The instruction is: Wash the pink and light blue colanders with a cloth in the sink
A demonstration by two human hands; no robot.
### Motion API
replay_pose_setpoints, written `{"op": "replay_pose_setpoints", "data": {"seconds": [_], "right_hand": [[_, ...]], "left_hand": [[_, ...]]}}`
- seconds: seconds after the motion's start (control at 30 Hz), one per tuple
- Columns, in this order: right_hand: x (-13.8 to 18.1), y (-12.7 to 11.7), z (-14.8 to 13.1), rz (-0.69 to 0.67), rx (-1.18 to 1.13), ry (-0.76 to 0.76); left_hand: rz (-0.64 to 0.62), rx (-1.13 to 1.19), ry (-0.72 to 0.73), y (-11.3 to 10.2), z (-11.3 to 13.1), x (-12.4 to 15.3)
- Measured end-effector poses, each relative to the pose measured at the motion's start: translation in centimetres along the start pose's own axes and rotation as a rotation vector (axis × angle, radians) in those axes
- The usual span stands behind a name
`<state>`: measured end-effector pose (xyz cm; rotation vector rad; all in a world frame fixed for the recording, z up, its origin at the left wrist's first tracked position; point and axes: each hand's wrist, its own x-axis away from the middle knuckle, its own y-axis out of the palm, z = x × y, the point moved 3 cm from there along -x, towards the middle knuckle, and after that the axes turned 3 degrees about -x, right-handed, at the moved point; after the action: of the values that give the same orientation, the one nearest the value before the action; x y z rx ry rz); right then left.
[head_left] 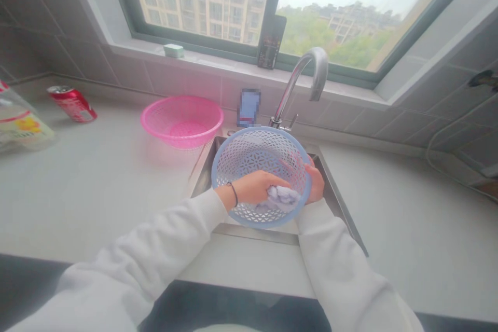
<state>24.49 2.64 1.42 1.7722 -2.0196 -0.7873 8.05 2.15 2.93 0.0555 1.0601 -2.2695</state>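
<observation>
A light blue perforated plastic basket is held tilted over the sink, its open side facing me. My right hand grips its right rim, with most of the fingers hidden behind the wall. Inside the basket, my left hand is closed on a crumpled whitish cloth, which rests against the lower right inner wall. A dark band circles my left wrist.
Behind the basket rises a curved metal faucet. To the left stand a pink basket, a red can and a clear bottle. A phone leans against the back wall; a pale green block sits on the windowsill.
</observation>
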Motion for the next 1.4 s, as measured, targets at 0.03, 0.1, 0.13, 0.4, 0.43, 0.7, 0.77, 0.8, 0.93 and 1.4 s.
{"op": "replay_pose_setpoints", "data": {"seconds": [0.03,0.1,0.13,0.4,0.43,0.7,0.77,0.8,0.93,1.4], "right_hand": [[0.0,0.2,0.1,-0.002,0.032,0.006],[0.0,0.4,0.4,0.026,0.123,0.004],[0.0,0.4,0.7,0.051,0.176,-0.006],[0.4,0.7,1.3,-0.137,0.251,0.278],[0.6,0.9,1.3,-0.209,0.226,0.338],[1.2,1.4,0.3,-0.360,0.273,0.214],[1.3,1.6,0.6,-0.339,0.314,0.152],[1.4,1.7,0.8,-0.325,0.324,0.129],[1.3,2.0,1.4,-0.226,0.235,0.078],[1.8,3.1,2.2,-0.268,0.068,0.145]], "left_hand": [[0.009,-0.008,-0.002,0.1,-0.2,0.1],[0.063,-0.025,0.011,0.3,-0.8,0.1],[0.094,-0.034,0.027,0.4,-1.0,0.2],[0.252,-0.093,0.059,0.4,-1.4,0.4],[0.279,-0.094,0.048,0.2,-1.5,0.4],[0.559,0.117,-0.144,-1.3,-2.8,0.6],[0.603,0.189,-0.186,-1.6,-2.9,0.6],[0.613,0.213,-0.198,-1.6,-3.0,0.6],[0.573,0.219,-0.176,-1.0,-2.6,0.6],[0.714,0.201,-0.216,-2.0,-2.6,0.6]]}}
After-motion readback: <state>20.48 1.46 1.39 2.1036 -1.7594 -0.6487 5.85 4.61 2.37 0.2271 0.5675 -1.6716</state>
